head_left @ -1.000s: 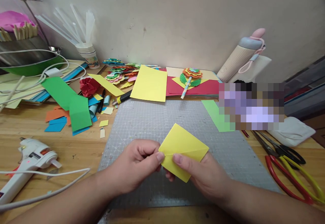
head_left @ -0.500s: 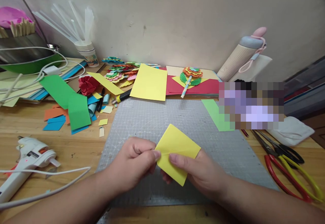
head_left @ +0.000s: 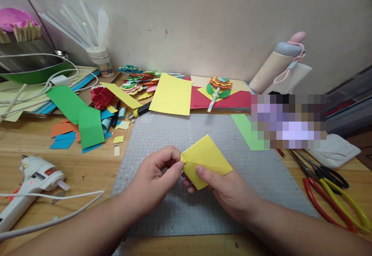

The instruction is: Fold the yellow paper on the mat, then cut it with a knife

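A folded square of yellow paper is held above the grey cutting mat, turned so that its corners point up, down and sideways. My right hand grips it from the right, with the thumb on the face and the fingers behind, partly hidden. At the paper's left corner, my left hand pinches a small folded tip between thumb and forefinger. A crease runs across the paper from that corner. Behind lies a larger yellow sheet, and beside it a finished paper flower.
A white glue gun with its cable rests at left, near green paper strips and coloured scraps. Red-and-yellow-handled scissors lie at right. A light green strip is on the mat. A cup of straws and a bottle stand behind.
The yellow paper has risen slightly and turned counter-clockwise. Its left corner now shows a small bent tip at my left fingers, which have loosened from a tighter fist.
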`<state>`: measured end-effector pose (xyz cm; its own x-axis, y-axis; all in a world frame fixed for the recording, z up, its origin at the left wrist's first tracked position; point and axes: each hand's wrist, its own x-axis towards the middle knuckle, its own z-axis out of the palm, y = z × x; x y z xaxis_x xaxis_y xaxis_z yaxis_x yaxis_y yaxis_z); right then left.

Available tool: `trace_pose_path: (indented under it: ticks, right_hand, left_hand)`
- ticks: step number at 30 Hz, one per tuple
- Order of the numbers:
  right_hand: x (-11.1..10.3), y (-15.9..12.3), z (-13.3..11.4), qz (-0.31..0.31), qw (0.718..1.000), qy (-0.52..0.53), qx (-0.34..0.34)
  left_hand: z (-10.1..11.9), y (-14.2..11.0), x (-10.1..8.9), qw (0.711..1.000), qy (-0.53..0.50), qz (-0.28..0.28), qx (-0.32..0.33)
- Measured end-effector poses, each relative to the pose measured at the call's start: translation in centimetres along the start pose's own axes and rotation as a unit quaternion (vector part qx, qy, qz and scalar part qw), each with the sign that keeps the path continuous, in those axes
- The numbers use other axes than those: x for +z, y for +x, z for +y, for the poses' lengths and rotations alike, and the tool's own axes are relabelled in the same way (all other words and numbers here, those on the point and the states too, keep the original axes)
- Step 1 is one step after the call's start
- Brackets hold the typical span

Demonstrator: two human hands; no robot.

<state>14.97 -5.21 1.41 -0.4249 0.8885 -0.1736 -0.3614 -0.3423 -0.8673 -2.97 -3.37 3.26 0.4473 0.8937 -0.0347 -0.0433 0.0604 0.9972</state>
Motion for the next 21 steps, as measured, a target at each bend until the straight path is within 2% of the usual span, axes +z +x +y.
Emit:
trace_pose_path:
  ticks: [3, 5, 8, 12, 14, 17, 21]
  right_hand:
    - [-0.3, 0.0, -0.5, 0.022, 0.999, 0.022, -0.026]
    - [-0.7, 0.2, -1.0, 0.044, 0.998, 0.023, -0.039]
    - [-1.2, 0.6, -1.6, 0.038, 0.999, -0.019, -0.009]
    - [-1.0, 0.8, -1.6, -0.037, 0.985, -0.165, 0.032]
    - [-0.7, 0.7, -1.6, -0.032, 0.975, -0.217, 0.016]
    - [-0.5, 0.7, -1.6, -0.006, 0.972, -0.236, -0.004]
    - [-0.5, 0.7, -1.7, -0.034, 0.956, -0.291, -0.008]
  left_hand:
    - [0.1, 0.1, -0.7, 0.998, 0.057, 0.038, -0.012]
    - [0.3, 0.1, -1.0, 0.995, 0.092, 0.036, -0.017]
    - [0.6, 0.0, -1.1, 0.989, 0.143, -0.018, -0.026]
    - [0.5, -0.2, -0.5, 0.966, 0.235, -0.109, -0.021]
    - [0.2, -0.2, -0.3, 0.96, 0.261, -0.104, -0.016]
    - [0.0, -0.1, -0.2, 0.96, 0.271, -0.061, -0.007]
    - [0.1, 0.0, -0.2, 0.962, 0.266, -0.061, 0.005]
